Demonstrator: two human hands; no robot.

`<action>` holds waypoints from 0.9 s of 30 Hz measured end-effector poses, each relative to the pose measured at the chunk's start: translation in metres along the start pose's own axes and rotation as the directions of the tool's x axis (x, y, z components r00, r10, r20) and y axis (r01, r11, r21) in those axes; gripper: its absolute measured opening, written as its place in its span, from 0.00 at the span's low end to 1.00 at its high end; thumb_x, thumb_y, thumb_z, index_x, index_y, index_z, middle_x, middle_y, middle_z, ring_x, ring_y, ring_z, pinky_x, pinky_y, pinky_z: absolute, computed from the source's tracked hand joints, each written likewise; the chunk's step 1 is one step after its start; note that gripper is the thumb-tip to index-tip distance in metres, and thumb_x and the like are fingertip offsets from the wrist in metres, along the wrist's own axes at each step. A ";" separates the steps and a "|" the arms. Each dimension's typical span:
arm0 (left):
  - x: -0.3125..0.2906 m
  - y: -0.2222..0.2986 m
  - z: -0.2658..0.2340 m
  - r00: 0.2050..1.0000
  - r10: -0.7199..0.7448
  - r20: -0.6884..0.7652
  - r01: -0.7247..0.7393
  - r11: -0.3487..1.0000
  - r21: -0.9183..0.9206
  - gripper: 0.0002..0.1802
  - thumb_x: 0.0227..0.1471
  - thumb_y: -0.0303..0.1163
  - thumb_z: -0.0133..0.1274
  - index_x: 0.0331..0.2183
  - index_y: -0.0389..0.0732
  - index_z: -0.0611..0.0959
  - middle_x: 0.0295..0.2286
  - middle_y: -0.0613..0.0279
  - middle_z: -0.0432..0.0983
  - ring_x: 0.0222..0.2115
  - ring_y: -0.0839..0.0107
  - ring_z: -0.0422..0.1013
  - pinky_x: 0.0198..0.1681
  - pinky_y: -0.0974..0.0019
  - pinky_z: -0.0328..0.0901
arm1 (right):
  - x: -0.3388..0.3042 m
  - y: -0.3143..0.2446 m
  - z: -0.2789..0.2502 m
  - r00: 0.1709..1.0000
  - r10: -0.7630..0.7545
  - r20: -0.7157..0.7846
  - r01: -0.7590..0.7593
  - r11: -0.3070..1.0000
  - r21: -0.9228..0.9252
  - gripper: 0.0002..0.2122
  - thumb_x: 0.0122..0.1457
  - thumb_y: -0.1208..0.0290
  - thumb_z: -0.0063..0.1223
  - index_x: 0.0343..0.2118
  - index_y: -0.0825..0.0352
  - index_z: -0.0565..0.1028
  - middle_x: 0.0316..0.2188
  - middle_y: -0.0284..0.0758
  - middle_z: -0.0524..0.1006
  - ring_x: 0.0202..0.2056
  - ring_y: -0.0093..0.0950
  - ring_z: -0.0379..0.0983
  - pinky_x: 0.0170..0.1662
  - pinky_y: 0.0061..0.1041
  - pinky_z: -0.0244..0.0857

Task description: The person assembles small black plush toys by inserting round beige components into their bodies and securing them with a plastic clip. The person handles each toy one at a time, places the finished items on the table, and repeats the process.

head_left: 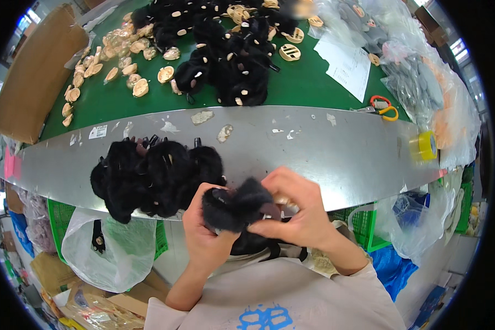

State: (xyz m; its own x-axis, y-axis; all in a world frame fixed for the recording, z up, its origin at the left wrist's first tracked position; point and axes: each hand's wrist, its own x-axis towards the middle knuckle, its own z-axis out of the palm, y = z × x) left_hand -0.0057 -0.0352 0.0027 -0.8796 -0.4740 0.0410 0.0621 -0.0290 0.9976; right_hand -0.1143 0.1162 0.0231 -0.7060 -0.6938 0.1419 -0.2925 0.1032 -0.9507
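Note:
A small black furry plush piece [234, 208] is held up in front of me, just over the near edge of the metal tabletop. My left hand [206, 236] is closed around its left side. My right hand [300, 212] pinches its right end, where a dark brown patch shows by the fingertips. Some of the fingers are hidden behind the fur. To the left, several similar black plush pieces [168, 173] lie bunched together on the metal tabletop [313, 148], with short dark tips sticking up from them.
Across the green surface [126, 102] lie pale plastic shells [140, 88] and a heap of black plush pieces [242, 71]. Orange-handled scissors [388, 108], yellow tape [426, 146], a paper sheet [346, 66] and plastic bags [445, 99] are at right. A cardboard box [36, 71] stands far left.

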 end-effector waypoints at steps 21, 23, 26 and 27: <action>-0.025 -0.012 0.005 0.947 -0.095 0.308 0.159 0.969 -0.189 0.45 0.49 0.62 0.54 0.50 0.27 0.72 0.47 0.52 0.69 0.46 0.67 0.67 0.49 0.66 0.61 | -0.040 0.006 0.034 0.891 -0.453 0.011 0.404 0.782 -0.474 0.12 0.38 0.75 0.60 0.29 0.66 0.76 0.28 0.33 0.71 0.20 0.29 0.68 0.21 0.25 0.63; -0.025 -0.015 0.003 0.941 -0.135 0.310 0.233 0.922 -0.309 0.44 0.46 0.57 0.61 0.51 0.30 0.72 0.47 0.56 0.70 0.46 0.70 0.67 0.49 0.68 0.62 | -0.044 0.010 0.032 0.913 -0.402 0.073 0.398 0.837 -0.376 0.13 0.40 0.76 0.59 0.33 0.67 0.76 0.30 0.33 0.72 0.22 0.30 0.70 0.23 0.25 0.66; -0.034 -0.013 0.005 0.959 -0.271 0.077 0.280 0.885 -0.372 0.39 0.45 0.46 0.65 0.52 0.31 0.71 0.45 0.57 0.72 0.45 0.70 0.70 0.49 0.67 0.65 | -0.047 0.000 0.029 0.958 -0.283 0.048 0.284 0.959 -0.011 0.19 0.42 0.77 0.58 0.41 0.69 0.73 0.32 0.35 0.73 0.24 0.33 0.73 0.27 0.25 0.70; -0.029 -0.011 -0.001 0.926 -0.374 0.057 0.372 0.875 -0.308 0.36 0.45 0.35 0.65 0.53 0.31 0.70 0.44 0.55 0.74 0.45 0.68 0.72 0.50 0.66 0.67 | -0.051 0.001 0.023 0.958 -0.282 0.056 0.286 0.955 -0.082 0.17 0.52 0.80 0.56 0.46 0.69 0.71 0.36 0.42 0.76 0.26 0.30 0.75 0.28 0.23 0.71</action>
State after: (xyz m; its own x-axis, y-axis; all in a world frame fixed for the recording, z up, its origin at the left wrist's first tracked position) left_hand 0.0199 -0.0222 -0.0095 -0.8643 -0.3779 -0.3319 -0.1280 -0.4730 0.8717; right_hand -0.0636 0.1350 0.0083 -0.5576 -0.7333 0.3890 -0.5343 -0.0416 -0.8443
